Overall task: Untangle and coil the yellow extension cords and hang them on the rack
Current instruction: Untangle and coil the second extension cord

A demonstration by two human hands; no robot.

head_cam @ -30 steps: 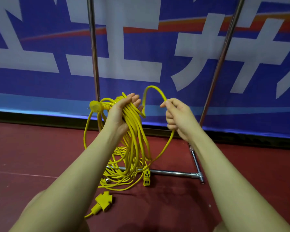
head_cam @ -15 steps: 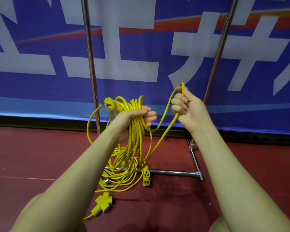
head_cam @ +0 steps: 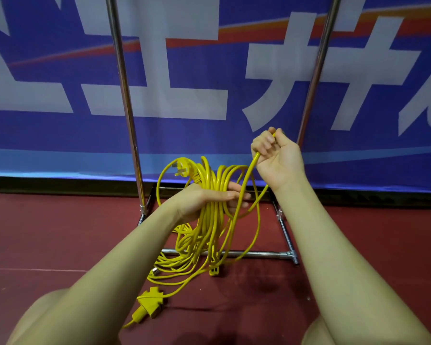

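The left hand point(head_cam: 209, 197) holds a fat bunch of yellow loops, the coil point(head_cam: 213, 185), with the loops lying across the palm and the fingers reaching out round them. This coil hangs in front of the rack point(head_cam: 125, 95), between its two shiny poles and above its bottom bar. A plug point(head_cam: 182, 168) sticks up at the top of the coil, close to the rack's left pole. The right hand point(head_cam: 276, 158) has its fingers curled tight round one loose strand point(head_cam: 249, 175) of cord. A moment ago this hand was lower and nearer the coil; now it has gone up and out toward the rack's right pole, so the strand is pulled long and straight. That looks like the next loop being measured, ready to lay over the left hand. More cord lies in a messy pile point(head_cam: 184, 255) on the red floor by the rack's bottom bar, with a socket block point(head_cam: 149, 302) nearer the person. So the coiling seems only partly done, and nothing is hanging on the rack yet.
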